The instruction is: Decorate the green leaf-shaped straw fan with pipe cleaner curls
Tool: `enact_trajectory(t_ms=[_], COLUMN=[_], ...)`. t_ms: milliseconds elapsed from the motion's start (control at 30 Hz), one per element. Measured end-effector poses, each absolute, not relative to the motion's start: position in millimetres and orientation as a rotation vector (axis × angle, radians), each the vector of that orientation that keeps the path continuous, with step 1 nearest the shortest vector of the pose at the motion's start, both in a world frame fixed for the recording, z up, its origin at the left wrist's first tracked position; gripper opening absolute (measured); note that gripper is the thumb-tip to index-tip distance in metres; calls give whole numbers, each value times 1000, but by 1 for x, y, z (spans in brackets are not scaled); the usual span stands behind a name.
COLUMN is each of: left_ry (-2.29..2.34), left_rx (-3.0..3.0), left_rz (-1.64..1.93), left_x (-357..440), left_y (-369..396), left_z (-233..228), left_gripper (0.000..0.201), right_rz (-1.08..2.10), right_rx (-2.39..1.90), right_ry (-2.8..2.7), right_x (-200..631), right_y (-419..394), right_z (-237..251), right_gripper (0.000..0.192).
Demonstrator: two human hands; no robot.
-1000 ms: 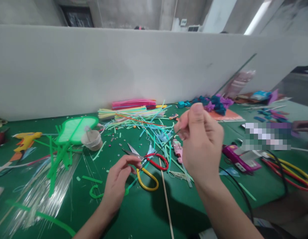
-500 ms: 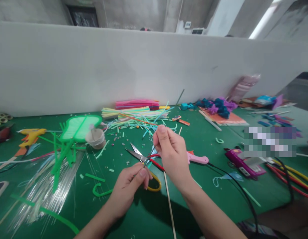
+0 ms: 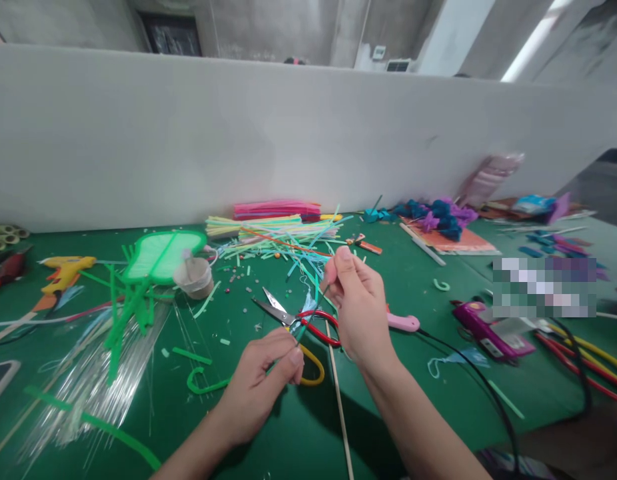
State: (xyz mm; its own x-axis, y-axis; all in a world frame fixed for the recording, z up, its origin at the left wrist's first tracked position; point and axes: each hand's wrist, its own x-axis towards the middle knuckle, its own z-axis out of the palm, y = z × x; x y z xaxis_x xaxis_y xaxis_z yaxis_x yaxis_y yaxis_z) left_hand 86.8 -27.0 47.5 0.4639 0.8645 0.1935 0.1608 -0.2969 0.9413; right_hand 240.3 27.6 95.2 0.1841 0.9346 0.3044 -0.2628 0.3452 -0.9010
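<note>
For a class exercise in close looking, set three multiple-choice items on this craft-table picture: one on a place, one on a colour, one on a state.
1. Where does the yellow glue gun lie on the green table?
A. far left
B. far right
C. under the scissors

2. What colours are the handles of the scissors?
A. blue and white
B. red and yellow
C. both black

3. How do the scissors' blades stand?
A. shut
B. open
C. hidden

Answers:
1 A, it lies by the left edge, left of the green mat.
2 B, one loop is red and the other yellow, just beyond the left hand.
3 B, the two blades spread apart on the table, while the right hand and the left hand pinch a thin dark strand between them.
</note>
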Motion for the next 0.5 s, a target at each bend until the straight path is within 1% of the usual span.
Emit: enact_trajectory(t_ms=[100,267,400,500], left_ry=[872,907,883,825], left_rx=[1776,1764,1768,1657], left_rz=[917,909,882,842], left_x=[86,83,77,70], left_y=[-27,-22,-17,-13], left_z=[50,56,58,56], left_gripper=[43,30,34,35], right_rz=[1003,990,938,916], right_rx=[-813,-867,-862,-827], right_ry=[-1011,-1103,-1098,-1071], right_x=[244,248,256,266], right_y=[28,9,-12,-25], right_z=[98,94,85,82], right_gripper=[44,43,40,37])
